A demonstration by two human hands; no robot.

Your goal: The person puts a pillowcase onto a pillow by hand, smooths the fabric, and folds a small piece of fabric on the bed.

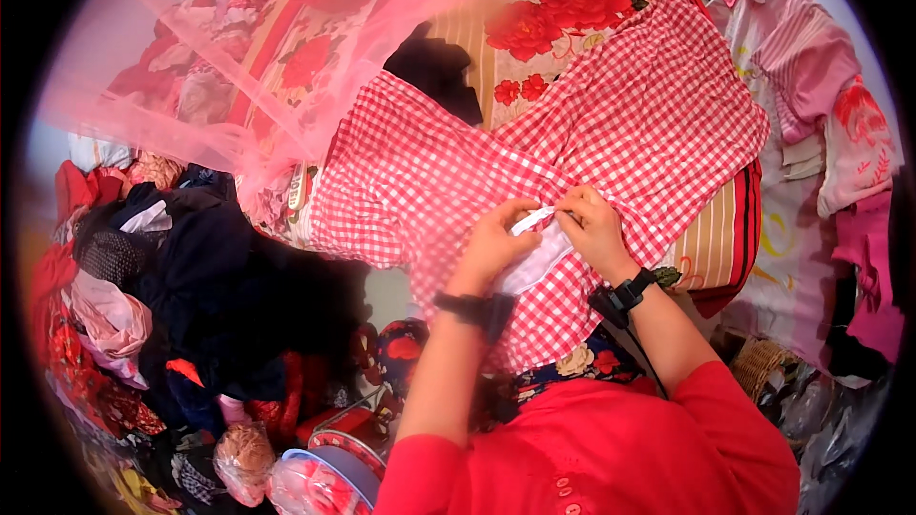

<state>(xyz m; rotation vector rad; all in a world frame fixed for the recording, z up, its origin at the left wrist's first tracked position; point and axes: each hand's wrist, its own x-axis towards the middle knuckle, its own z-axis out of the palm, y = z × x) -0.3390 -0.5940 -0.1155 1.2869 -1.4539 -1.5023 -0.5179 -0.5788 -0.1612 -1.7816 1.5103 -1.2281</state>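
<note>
Bedding of cream striped fabric with large red flowers [572, 14] spans the upper view, with sheer pink netting [391, 0] over its left side. Red-and-white checked cloth [658, 105] spreads across the bedding and down to the person's lap. To its left lies a heap of black and navy clothes [210, 257]. At the checked cloth's lower middle, the left hand [501, 238] and right hand [593, 231] both pinch a narrow white fabric strip [531, 220] in their fingers.
</note>
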